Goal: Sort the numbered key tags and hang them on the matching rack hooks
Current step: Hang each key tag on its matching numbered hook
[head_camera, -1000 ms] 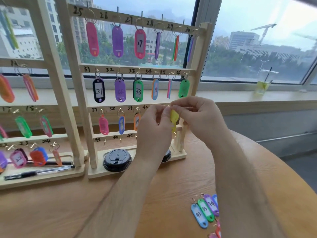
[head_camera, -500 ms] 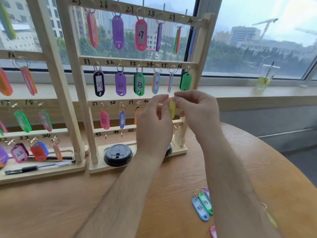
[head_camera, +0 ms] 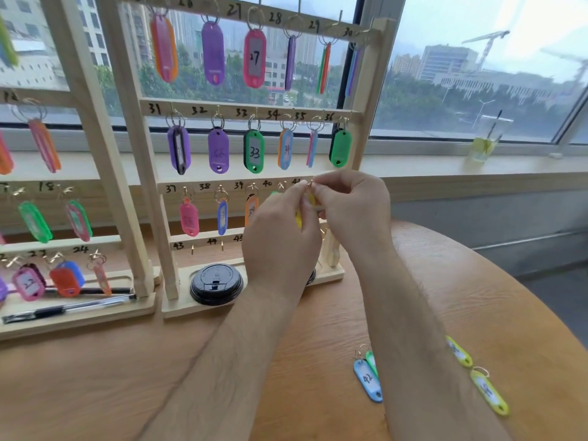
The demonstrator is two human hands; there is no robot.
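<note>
A yellow key tag is pinched between the curled fingers of the left hand and the right hand. Its ring is held up at the rack, against the row that starts at 37, beside the mark 41. A black lid is set in the rack's base. In front of the rack, on the table, a blue tag marked 42 and a yellow-green tag are laid loose.
</note>
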